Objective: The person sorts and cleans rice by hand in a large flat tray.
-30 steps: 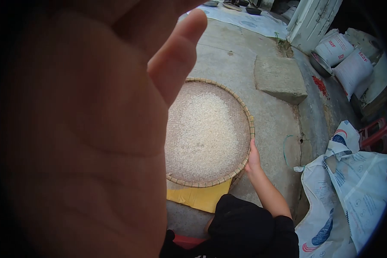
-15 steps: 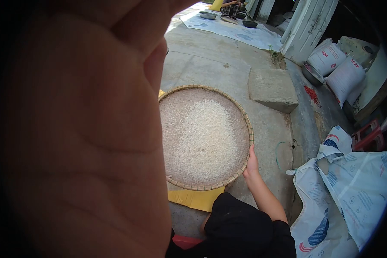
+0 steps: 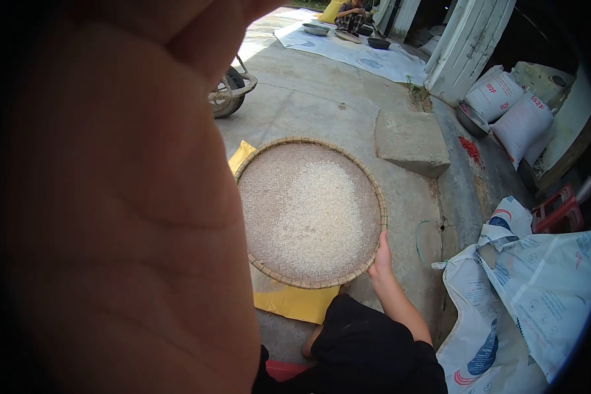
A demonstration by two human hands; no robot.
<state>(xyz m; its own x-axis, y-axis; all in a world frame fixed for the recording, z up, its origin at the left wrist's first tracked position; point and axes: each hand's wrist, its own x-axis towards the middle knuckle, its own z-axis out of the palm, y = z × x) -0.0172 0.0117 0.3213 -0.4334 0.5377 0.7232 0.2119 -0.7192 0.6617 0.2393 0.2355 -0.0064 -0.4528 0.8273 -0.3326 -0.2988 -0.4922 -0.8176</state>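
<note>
A round woven tray (image 3: 259,197) with a bamboo rim holds a layer of white grains (image 3: 325,213), mostly on its right half. My right hand (image 3: 381,256) grips the tray's lower right rim. Very close to the camera, my left hand (image 3: 131,197) fills the left side of the view, palm showing; its fingertips fall outside the picture, so their pose is hidden. Under the tray, parts of a yellow sheet (image 3: 295,302) show at the bottom and upper left.
A concrete block (image 3: 412,141) lies beyond the tray. White sacks (image 3: 528,118), a basin (image 3: 473,118), red chillies (image 3: 470,150) and printed sacking (image 3: 545,289) are at right. A wheel (image 3: 228,92) shows at upper left. A person (image 3: 351,16) squats by a sheet (image 3: 348,51) with basins.
The near left hand has shifted slightly left in view, uncovering the wheel and more of the tray's left rim. The far person shows more fully. My right hand still holds the tray.
</note>
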